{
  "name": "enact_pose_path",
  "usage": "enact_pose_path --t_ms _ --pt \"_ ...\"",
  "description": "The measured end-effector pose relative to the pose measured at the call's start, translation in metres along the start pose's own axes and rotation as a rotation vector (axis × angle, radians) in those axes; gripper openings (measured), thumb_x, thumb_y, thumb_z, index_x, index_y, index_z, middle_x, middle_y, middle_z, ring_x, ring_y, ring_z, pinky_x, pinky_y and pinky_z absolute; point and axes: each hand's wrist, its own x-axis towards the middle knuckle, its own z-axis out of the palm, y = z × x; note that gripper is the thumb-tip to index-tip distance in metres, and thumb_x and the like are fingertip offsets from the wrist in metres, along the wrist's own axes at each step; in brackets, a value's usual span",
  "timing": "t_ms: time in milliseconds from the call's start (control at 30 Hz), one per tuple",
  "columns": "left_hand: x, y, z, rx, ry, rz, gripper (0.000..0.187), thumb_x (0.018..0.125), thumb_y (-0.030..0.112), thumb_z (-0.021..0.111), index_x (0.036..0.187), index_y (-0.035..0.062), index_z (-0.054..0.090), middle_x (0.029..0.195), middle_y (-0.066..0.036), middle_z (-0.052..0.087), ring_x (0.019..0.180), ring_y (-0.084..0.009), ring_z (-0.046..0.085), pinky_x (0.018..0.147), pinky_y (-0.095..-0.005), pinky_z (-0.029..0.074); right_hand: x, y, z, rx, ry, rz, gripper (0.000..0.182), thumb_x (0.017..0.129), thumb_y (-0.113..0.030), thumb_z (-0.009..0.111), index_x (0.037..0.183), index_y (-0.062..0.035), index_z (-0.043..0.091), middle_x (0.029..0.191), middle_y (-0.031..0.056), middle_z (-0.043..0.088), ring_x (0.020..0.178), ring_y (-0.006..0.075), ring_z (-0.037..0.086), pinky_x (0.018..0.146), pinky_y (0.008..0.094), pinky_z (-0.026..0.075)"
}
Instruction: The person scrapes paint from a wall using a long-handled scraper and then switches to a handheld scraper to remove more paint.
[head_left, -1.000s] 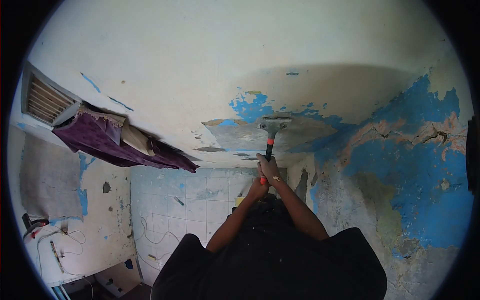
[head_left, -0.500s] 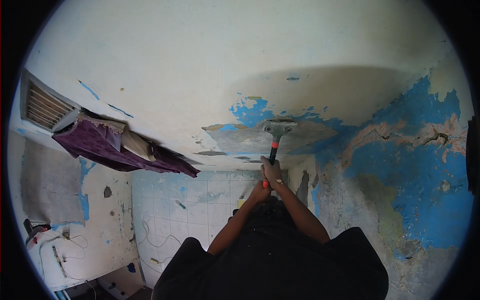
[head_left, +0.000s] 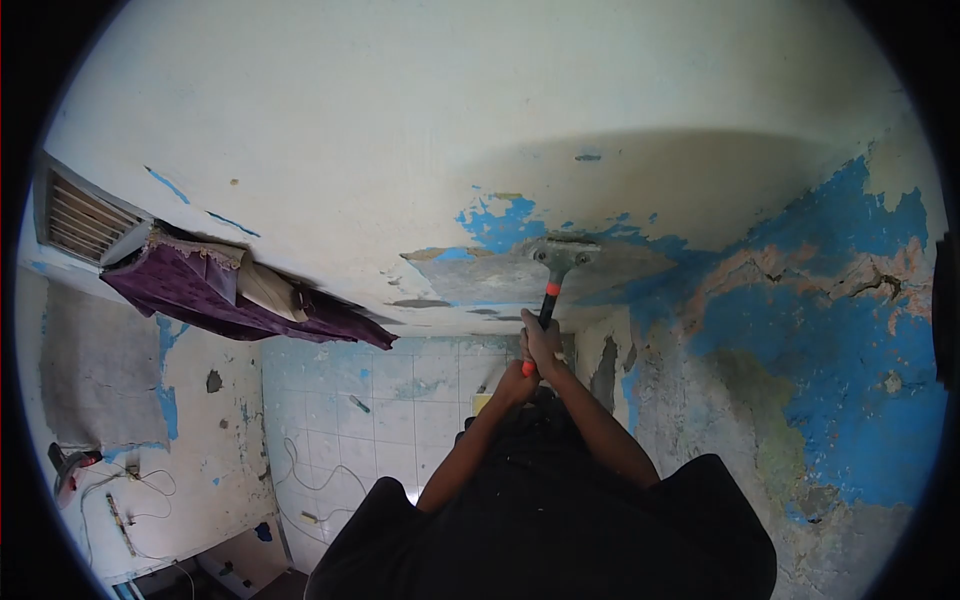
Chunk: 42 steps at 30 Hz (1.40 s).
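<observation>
Both of my hands are wrapped round the black-and-red handle of a wide wall scraper [head_left: 563, 256]. My right hand [head_left: 542, 342] grips higher up the handle. Just below it, my left hand [head_left: 519, 383] is closed near the red lower end. The scraper's wide grey head lies against the wall [head_left: 400, 130], at a patch of bare grey plaster [head_left: 480, 278] under flaking blue paint [head_left: 500, 222]. Its blade edge is hard to make out against the wall.
A purple curtain [head_left: 190, 290] hangs at the left beside a slatted vent [head_left: 90, 215]. The right wall has blue paint [head_left: 850, 390] and a rough crack [head_left: 880, 285]. Below lies a tiled floor [head_left: 390, 420] with a cable [head_left: 300, 470] and a small tool [head_left: 359, 403].
The scraper head has slid slightly to the right along the wall, its handle tilting a little with it. Both hands keep their hold. The camera view has shifted slightly.
</observation>
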Motion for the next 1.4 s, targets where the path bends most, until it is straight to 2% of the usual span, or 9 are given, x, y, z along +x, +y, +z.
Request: enact_pose_path --t_ms 267,367,667,767,967,1067,1167,1267,1400 --pt "0.016 -0.018 0.006 -0.104 -0.019 0.008 0.03 0.079 0.023 0.055 0.084 -0.0056 0.062 0.07 -0.017 0.064 0.067 -0.024 0.063 0.063 -0.0391 0.047 0.005 0.002 -0.001 -0.006 -0.029 -0.112 0.049 0.092 -0.033 0.052 0.052 -0.009 0.04 0.04 -0.0002 0.037 0.03 0.0102 0.035 0.031 0.0278 0.025" --pt "0.013 -0.005 0.001 -0.064 -0.053 -0.125 0.029 0.079 0.024 0.054 0.081 -0.0041 0.061 0.066 -0.014 0.062 0.063 -0.0221 0.062 0.059 -0.038 0.046 0.012 0.019 -0.005 -0.044 -0.002 -0.137 0.049 0.093 -0.033 0.052 0.052 -0.0088 0.04 0.04 -0.0004 0.037 0.03 0.0099 0.035 0.031 0.0275 0.025" --pt "0.039 -0.054 0.01 -0.082 -0.068 -0.025 0.028 0.08 0.024 0.052 0.079 -0.003 0.059 0.061 -0.012 0.06 0.054 -0.0211 0.06 0.05 -0.0354 0.044 0.011 0.017 -0.001 -0.047 0.009 -0.166 0.047 0.093 -0.033 0.053 0.054 -0.0085 0.042 0.042 -0.002 0.036 0.032 0.0098 0.036 0.033 0.0283 0.027" --pt "0.024 -0.021 0.004 -0.117 -0.031 0.021 0.027 0.081 0.023 0.051 0.08 -0.0028 0.059 0.061 -0.011 0.06 0.053 -0.0205 0.059 0.049 -0.0352 0.044 0.01 0.001 0.002 -0.052 0.005 -0.159 0.047 0.092 -0.034 0.054 0.054 -0.008 0.043 0.044 -0.0023 0.037 0.033 0.0099 0.037 0.034 0.0288 0.028" --pt "0.029 -0.026 0.004 -0.048 -0.092 -0.03 0.028 0.081 0.02 0.049 0.081 -0.0062 0.059 0.065 -0.016 0.063 0.059 -0.0244 0.063 0.052 -0.0374 0.047 0.014 0.012 0.0 -0.081 0.053 -0.157 0.048 0.091 -0.035 0.055 0.053 -0.0081 0.043 0.044 -0.0014 0.04 0.034 0.0106 0.04 0.034 0.029 0.028" --pt "0.025 -0.025 0.007 -0.084 0.012 0.162 0.03 0.081 0.02 0.049 0.084 -0.0075 0.059 0.068 -0.019 0.064 0.065 -0.0273 0.065 0.058 -0.0399 0.048 0.01 -0.002 0.003 -0.09 0.036 -0.16 0.048 0.091 -0.034 0.055 0.053 -0.0082 0.043 0.043 -0.0014 0.04 0.033 0.0108 0.04 0.034 0.0289 0.029" --pt "0.033 -0.038 0.006 -0.027 -0.105 -0.111 0.031 0.081 0.021 0.05 0.087 -0.0069 0.06 0.07 -0.02 0.064 0.069 -0.0287 0.065 0.063 -0.0413 0.049 0.013 0.02 -0.006 -0.077 0.019 -0.143 0.048 0.092 -0.034 0.054 0.053 -0.0083 0.043 0.043 -0.0015 0.039 0.033 0.0105 0.039 0.033 0.0286 0.028" --pt "0.021 -0.006 -0.002 0.044 0.017 0.106 0.031 0.08 0.021 0.051 0.088 -0.0067 0.061 0.071 -0.021 0.064 0.071 -0.0284 0.066 0.066 -0.0409 0.049 0.012 -0.001 0.001 -0.012 -0.009 -0.134 0.048 0.092 -0.034 0.054 0.053 -0.0085 0.043 0.043 -0.0017 0.038 0.033 0.01 0.038 0.033 0.0281 0.028" --pt "0.026 -0.017 0.001 0.026 -0.041 -0.01 0.031 0.08 0.024 0.053 0.085 -0.0054 0.062 0.072 -0.02 0.064 0.071 -0.0254 0.066 0.066 -0.0386 0.049 0.012 0.002 0.001 -0.013 -0.008 -0.159 0.051 0.093 -0.032 0.051 0.049 -0.0102 0.039 0.039 0.0 0.038 0.029 0.011 0.035 0.032 0.0286 0.026"
